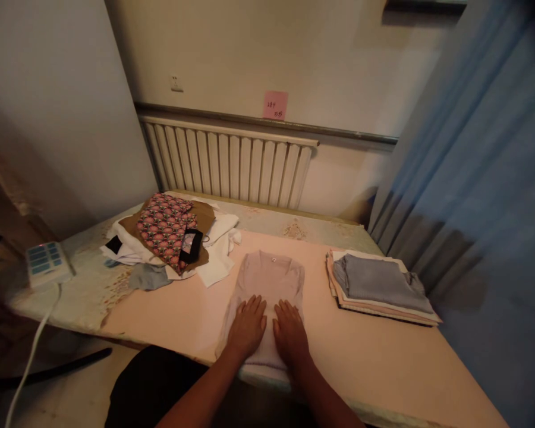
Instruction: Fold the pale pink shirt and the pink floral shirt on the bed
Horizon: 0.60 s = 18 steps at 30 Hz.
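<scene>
A pale pink-lilac long garment, seemingly a shirt (271, 276), lies flat on the pink table cover, its neckline toward the wall and its sides folded inward. My left hand (248, 326) rests palm down on its left half, fingers stretched out. Beside it, with a narrow gap between, my right hand (290, 333) lies flat on the right half of the cloth. Neither hand grips anything. The shirt's lower end reaches the table's near edge, partly covered by my hands and forearms.
At the right stands a stack of folded clothes (383, 282), grey on top. A loose heap of clothes (164, 232) lies at the left. A white power strip (48, 264) with a cable sits at the left table edge. Behind are a radiator (236, 163) and, rightward, a blue curtain (477, 196).
</scene>
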{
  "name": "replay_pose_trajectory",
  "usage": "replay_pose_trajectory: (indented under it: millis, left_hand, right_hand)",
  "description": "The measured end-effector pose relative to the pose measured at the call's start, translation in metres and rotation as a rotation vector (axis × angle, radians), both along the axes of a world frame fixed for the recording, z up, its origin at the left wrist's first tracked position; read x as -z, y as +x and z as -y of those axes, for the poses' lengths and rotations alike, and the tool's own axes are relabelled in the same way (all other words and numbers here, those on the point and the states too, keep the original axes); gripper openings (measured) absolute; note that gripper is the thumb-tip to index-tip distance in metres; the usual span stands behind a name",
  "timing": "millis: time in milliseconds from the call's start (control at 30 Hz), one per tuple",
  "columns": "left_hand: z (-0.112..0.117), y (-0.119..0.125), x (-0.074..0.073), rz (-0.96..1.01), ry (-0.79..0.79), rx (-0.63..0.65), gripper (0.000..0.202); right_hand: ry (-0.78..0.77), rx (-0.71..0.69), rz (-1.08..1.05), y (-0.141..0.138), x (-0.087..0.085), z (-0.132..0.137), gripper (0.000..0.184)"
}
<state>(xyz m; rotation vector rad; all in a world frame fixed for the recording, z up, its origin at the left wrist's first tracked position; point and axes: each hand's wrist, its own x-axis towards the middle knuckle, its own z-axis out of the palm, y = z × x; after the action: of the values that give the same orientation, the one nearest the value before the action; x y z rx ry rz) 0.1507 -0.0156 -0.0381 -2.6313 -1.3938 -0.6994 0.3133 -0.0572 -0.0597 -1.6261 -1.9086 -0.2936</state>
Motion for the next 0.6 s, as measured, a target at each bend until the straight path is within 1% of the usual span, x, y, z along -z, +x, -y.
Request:
replay_pose_trajectory:
  millis: [200,400,600]
  left_hand:
    - [-0.0003,0.0001,-0.0003,0.0,0.015,0.002,0.042]
    - [0.0002,-0.0005,-0.001,-0.001,0.022,0.014,0.043]
    - [0.0,-0.0013,-0.0004,-0.02,0.02,0.015,0.043]
  right_hand:
    - [-0.007,-0.002,-0.01,-0.0004,-0.002,0.0007,0.039]
    - [0.024,-0.004,-0.001,0.0001,0.0003,-0.0001,0.039]
    - [0.007,-0.001,-0.001,0.0001,0.0003,-0.0001,0.039]
